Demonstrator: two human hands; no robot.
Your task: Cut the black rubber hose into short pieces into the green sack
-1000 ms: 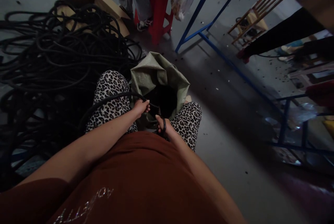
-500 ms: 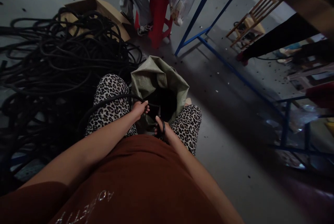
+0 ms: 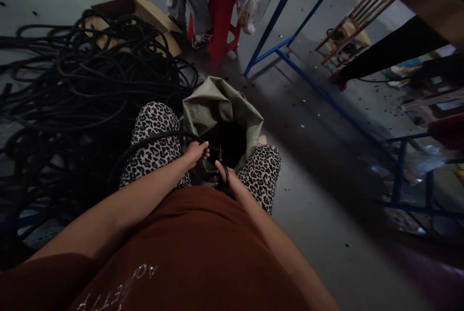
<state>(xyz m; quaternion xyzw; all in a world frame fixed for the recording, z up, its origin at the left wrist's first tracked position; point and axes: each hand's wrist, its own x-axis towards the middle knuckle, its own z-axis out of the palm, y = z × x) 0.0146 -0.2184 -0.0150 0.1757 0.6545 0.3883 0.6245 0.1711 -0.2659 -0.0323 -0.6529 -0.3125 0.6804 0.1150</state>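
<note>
My left hand [image 3: 198,151] is closed around a black rubber cord [image 3: 159,137], which runs over my left knee from the side of the pile. In my right hand [image 3: 222,171] is a pair of scissors [image 3: 225,175] with dark handles, its blades pointing away from me. The blades are close to the cord's end, but I cannot tell whether they touch it. Both hands are over the near edge of an open olive-green sack [image 3: 250,108] between my knees. The inside of the sack is too dark to make out.
Left of me lies a large tangle of black cord [image 3: 72,79], partly over a cardboard box [image 3: 155,16]. Ahead, a person sits on a red stool [image 3: 219,16]. A blue metal frame [image 3: 270,25] stands to the right, with a wooden chair [image 3: 353,25] beyond it.
My left hand has shifted very slightly to the right with the cord. The scissor blades have tilted a little; the sack and pile stay put.
</note>
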